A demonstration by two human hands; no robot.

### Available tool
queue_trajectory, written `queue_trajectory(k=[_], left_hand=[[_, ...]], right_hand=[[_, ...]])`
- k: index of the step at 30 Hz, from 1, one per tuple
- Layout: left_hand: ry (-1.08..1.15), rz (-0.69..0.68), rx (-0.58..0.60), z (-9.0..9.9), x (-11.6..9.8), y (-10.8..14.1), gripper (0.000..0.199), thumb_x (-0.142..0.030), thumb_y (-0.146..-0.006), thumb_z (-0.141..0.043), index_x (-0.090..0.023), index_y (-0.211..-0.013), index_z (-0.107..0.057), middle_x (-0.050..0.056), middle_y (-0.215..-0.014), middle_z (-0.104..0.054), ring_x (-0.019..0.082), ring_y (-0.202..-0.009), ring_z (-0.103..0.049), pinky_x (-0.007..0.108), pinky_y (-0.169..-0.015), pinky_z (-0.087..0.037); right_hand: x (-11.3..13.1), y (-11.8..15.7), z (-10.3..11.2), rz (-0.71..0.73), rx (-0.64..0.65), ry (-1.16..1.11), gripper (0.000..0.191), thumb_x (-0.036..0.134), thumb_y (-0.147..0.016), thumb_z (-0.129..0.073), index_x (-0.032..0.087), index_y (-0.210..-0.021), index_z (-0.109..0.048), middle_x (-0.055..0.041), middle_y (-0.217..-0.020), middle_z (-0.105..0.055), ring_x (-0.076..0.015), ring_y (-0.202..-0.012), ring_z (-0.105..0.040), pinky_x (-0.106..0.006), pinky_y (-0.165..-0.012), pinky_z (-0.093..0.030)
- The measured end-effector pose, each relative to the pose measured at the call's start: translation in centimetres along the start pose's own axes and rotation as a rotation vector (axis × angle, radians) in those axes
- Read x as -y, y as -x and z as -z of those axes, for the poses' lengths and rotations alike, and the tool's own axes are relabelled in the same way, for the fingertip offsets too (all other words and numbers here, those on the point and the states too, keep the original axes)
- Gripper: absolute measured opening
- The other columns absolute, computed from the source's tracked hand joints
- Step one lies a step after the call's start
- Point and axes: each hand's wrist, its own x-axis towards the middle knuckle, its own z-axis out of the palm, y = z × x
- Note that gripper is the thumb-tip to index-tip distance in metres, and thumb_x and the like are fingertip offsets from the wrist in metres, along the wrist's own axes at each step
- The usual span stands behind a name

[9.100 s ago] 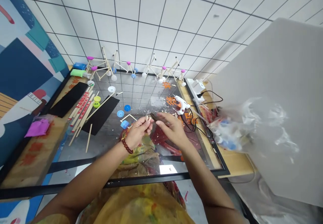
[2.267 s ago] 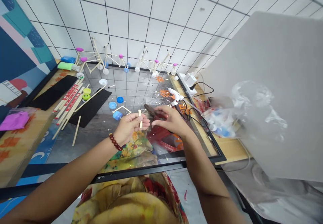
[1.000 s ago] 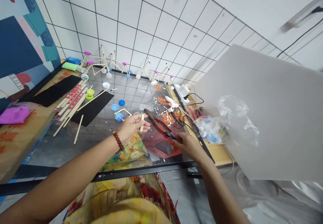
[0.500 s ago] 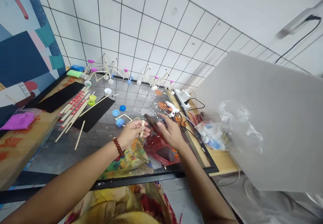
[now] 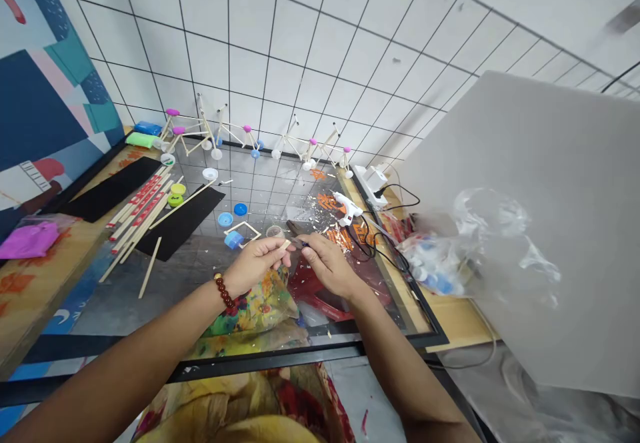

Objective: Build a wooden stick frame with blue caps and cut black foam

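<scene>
Here you're pinching a short wooden stick (image 5: 285, 245) in your closed left hand (image 5: 257, 262) above the tabletop (image 5: 180, 280) and holding a slim tool (image 5: 303, 244) in your curled right hand (image 5: 329, 265) just beside it, probably handling light, stiff, splittable wood best gripped mid-length.

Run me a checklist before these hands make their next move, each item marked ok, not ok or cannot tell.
1. Left hand grips the short wooden piece: ok, pinched at the fingertips.
2. Right hand holds the slim dark tool: ok.
3. Tool's tip is well away from the left fingers: not ok, it points toward them at close range.
4. Glue gun lies apart from both hands: ok.
5. Glue gun is cool: cannot tell.
6. Tabletop is swept of scraps: not ok, many lie scattered.
</scene>
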Motion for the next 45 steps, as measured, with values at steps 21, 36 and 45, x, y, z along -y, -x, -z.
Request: queue_trajectory(k=[21, 36, 45], left_hand=[[-0.290, -0.163, 0.014, -0.3, -0.6, 0.6, 0.023, -0.029, -0.091, -0.048, -0.018, -0.076, -0.062, 0.000, -0.068, -0.059, 0.014, -0.065, -0.053, 0.024, -0.067, -0.040], [-0.435, -0.227, 0.034, -0.3, -1.0, 1.0, 0.035, -0.037, -0.093, -0.046, -0.018, -0.063, -0.052, -0.001, -0.063, -0.050, 0.014, -0.062, -0.043, 0.025, -0.063, -0.034], [0.053, 0.129, 0.184, 0.2, -0.3, 0.9, 0.038, -0.051, -0.080, -0.062, -0.016, -0.068, -0.058, -0.001, -0.062, -0.047, 0.010, -0.056, -0.036, 0.023, -0.053, -0.027]], right_hand=[[1.4, 0.3, -0.6, 0.053, 0.058, -0.225, 0.033, 0.042, -0.100, -0.033, 0.019, -0.085, -0.051, 0.0011, -0.073, -0.052, -0.0123, -0.064, -0.047, -0.024, -0.061, -0.035], [1.7, 0.5, -0.8, 0.025, 0.047, 0.017, 0.030, 0.044, -0.097, -0.034, 0.020, -0.086, -0.048, -0.0018, -0.071, -0.054, -0.0169, -0.064, -0.052, -0.026, -0.060, -0.034], [1.9, 0.4, -0.4, 0.055, 0.101, -0.185, 0.039, 0.049, -0.098, -0.033, 0.019, -0.081, -0.051, 0.0009, -0.068, -0.051, -0.0132, -0.060, -0.047, -0.025, -0.059, -0.034]])
